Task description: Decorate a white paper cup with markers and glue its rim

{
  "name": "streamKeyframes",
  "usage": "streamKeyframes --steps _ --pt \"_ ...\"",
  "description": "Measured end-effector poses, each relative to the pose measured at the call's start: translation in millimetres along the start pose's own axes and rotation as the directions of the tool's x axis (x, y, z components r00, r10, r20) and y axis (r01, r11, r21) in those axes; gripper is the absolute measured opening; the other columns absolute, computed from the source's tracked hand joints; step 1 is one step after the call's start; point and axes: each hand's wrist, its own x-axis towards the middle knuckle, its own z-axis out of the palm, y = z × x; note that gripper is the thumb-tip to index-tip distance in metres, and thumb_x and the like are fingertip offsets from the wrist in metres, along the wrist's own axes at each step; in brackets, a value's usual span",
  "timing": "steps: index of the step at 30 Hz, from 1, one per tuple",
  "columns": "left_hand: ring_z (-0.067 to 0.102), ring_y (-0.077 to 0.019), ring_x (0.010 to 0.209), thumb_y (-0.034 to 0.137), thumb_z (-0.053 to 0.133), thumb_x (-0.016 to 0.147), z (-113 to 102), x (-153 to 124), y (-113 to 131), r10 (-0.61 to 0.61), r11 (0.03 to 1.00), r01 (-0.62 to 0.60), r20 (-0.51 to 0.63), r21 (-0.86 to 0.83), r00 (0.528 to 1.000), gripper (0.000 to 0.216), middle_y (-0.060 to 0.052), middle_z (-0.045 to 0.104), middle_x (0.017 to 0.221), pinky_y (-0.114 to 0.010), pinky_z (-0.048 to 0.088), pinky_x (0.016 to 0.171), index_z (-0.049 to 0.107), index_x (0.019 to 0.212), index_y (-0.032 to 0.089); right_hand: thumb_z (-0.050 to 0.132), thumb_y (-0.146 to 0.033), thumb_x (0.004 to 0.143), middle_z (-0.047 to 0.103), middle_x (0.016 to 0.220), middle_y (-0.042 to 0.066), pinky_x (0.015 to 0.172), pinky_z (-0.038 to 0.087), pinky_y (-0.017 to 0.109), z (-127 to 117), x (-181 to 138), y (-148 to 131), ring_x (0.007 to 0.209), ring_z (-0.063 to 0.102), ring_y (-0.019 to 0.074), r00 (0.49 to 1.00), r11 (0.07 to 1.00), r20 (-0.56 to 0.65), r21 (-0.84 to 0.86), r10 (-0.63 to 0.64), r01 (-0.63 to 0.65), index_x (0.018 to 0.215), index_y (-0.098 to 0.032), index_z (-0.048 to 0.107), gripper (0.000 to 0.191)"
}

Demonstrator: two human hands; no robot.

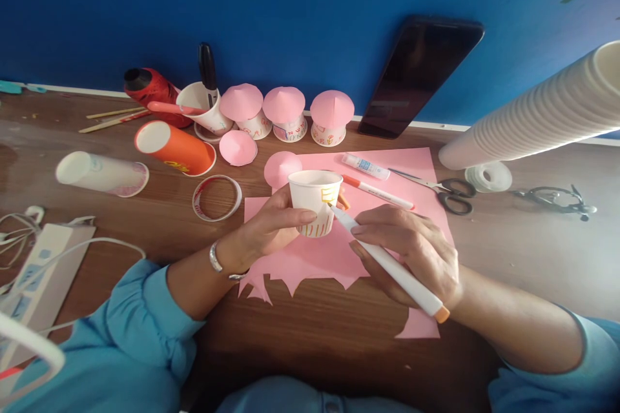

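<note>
My left hand (271, 222) is closed round a small white paper cup (310, 197), its thumb across the front. Red and orange strokes run along the cup's lower edge, and a yellow window-like shape is drawn near the rim. In my right hand (411, 248) is a white marker pen (387, 261) with an orange end, its tip at the yellow drawing. Beneath both hands lies a cut sheet of pink paper (314, 264). Behind the cup shows a pink paper cone (281, 169). A second marker (380, 192) and a glue stick (365, 166) rest on the sheet.
Several decorated cups with pink cone tops (332, 110) stand by the blue wall (290, 13). A phone (421, 74) leans there. Scissors (450, 195) and a tall cup stack (527, 110) are at right. Left are a tape roll (237, 200), an orange cup (177, 148) and a power strip (53, 271).
</note>
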Motion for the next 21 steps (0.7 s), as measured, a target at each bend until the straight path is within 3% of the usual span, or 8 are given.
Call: streamKeyframes --steps 6,11,16,19,21 --pt "0.073 -0.0279 0.109 0.031 0.081 0.088 3.1 -1.0 2.4 0.01 1.0 -0.009 -0.018 0.014 1.0 0.041 -0.012 0.079 0.117 -0.037 0.057 0.092 0.075 0.125 0.018 0.07 -0.003 0.098 0.079 0.103 0.011 0.075 0.068 0.031 0.4 -1.0 -1.6 0.091 0.078 0.0187 0.999 1.0 0.032 0.022 -0.011 0.011 0.119 -0.012 0.068 0.023" --pt "0.074 -0.0282 0.109 0.034 0.086 0.084 1.3 0.6 1.8 0.008 1.0 -0.008 0.007 0.004 1.0 0.048 -0.012 0.08 0.119 -0.037 0.058 0.091 0.075 0.128 0.018 0.069 -0.002 0.098 0.079 0.103 0.011 0.072 0.068 0.031 -0.7 0.5 -0.6 0.089 0.078 0.0195 0.999 1.0 0.035 0.013 -0.005 0.004 0.12 -0.013 0.069 0.025" --pt "0.077 -0.0275 0.108 0.035 0.086 0.085 -1.4 1.4 0.5 -0.002 1.0 0.002 -0.008 0.002 1.0 0.041 -0.011 0.082 0.113 -0.037 0.06 0.093 0.078 0.121 0.018 0.056 -0.007 0.103 0.077 0.103 0.01 0.068 0.069 0.032 -4.4 0.6 4.6 0.09 0.079 0.0201 0.995 0.994 0.04 0.067 -0.089 0.086 0.127 -0.017 0.069 0.029" --pt "0.078 -0.0302 0.111 0.038 0.089 0.082 -3.7 1.5 -1.6 0.003 1.0 -0.003 -0.005 -0.027 1.0 0.049 -0.012 0.083 0.116 -0.041 0.061 0.097 0.077 0.126 0.019 0.057 -0.005 0.103 0.079 0.113 0.013 0.086 0.072 0.04 -0.1 -0.6 11.5 0.106 0.081 0.024 1.0 0.997 0.007 0.082 0.002 -0.003 0.139 -0.017 0.061 0.038" --pt "0.077 -0.0323 0.116 0.038 0.089 0.084 -4.9 1.7 -2.9 0.003 0.999 -0.003 0.003 -0.038 1.0 0.052 -0.013 0.082 0.119 -0.045 0.061 0.102 0.076 0.13 0.019 0.067 -0.011 0.103 0.076 0.133 0.018 0.103 0.069 0.054 5.9 -1.2 17.1 0.127 0.077 0.0313 0.994 0.991 -0.018 0.086 0.106 -0.104 0.148 -0.021 0.053 0.048"
